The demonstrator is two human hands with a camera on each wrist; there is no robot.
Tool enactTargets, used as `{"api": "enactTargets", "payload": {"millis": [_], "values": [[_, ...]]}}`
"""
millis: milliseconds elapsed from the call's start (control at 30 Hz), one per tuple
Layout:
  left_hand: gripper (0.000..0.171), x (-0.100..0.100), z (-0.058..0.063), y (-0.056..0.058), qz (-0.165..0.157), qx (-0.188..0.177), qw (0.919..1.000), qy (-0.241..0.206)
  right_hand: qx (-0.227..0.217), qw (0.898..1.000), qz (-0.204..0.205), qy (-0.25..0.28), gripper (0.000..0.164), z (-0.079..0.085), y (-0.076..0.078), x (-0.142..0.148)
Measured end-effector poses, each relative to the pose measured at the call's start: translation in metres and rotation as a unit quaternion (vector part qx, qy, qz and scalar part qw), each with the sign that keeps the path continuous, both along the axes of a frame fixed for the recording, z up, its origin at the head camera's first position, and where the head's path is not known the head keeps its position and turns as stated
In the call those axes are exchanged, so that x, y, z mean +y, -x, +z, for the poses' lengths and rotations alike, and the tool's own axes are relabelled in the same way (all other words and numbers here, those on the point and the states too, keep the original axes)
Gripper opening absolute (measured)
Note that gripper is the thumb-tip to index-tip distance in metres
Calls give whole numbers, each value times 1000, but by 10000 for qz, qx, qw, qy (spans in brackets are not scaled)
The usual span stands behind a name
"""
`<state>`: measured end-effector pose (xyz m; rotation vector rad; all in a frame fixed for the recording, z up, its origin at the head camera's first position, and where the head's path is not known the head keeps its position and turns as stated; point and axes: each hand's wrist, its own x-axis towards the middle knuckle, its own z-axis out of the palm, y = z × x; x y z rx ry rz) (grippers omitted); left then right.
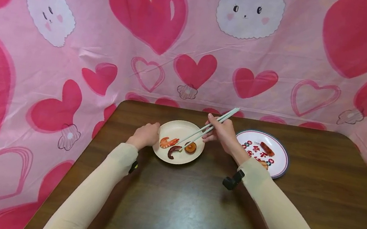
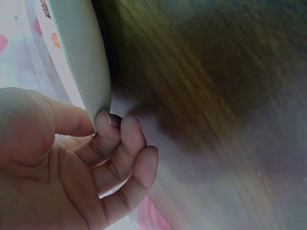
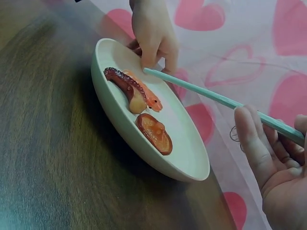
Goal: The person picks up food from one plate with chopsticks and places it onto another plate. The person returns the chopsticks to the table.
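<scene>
My left hand (image 1: 146,134) pinches the left rim of a cream plate (image 1: 182,124), thumb inside and fingertips under the edge in the left wrist view. On this plate lie an orange shrimp (image 1: 167,142), a dark red octopus tentacle (image 1: 172,151) with a pale end, and a round brown mushroom slice (image 1: 190,147). Pale green chopsticks (image 1: 229,114) are held by my right hand (image 1: 221,134), beyond the plate's right rim. Their tips point down left over the plate, overlapping the tentacle's pale end in the head view.
Right of the cream plate stands a white plate (image 1: 283,158) with a blue rim and red characters. It bears a reddish-brown sausage-like piece (image 1: 267,148) and a tan piece (image 1: 263,164), partly behind the right wrist. A pink heart-print cloth (image 1: 160,79) hangs behind the brown table (image 1: 170,203).
</scene>
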<state>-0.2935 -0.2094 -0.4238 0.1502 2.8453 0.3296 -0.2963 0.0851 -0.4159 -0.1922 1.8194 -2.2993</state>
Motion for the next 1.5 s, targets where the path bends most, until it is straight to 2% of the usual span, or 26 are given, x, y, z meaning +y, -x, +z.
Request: {"api": "enactTargets", "payload": {"millis": [67,333,600,767,967,1200,1500], "values": [[41,0,-1,0,-3,40,10000,37,33,10000,12,14,55,1,-1,1],[48,0,-1,0,4,26,10000,-16,35,10000,83,14,39,6,-9,5],[46,1,1,-2,30,73,10000,-40,-24,9998,165,72,34,11,-13,11],[45,1,1,-2,4,76,10000,-29,-47,9998,188,69,37,12,-15,17],[43,1,1,-3,4,58,10000,-49,-1,9999,154,15,30,12,-16,24],[42,0,0,-2,-48,34,10000,-54,171,9998,124,26,44,13,-18,32],[43,0,-2,-2,-11,7,10000,-66,350,9994,-1,-57,40,10,-20,44]]}}
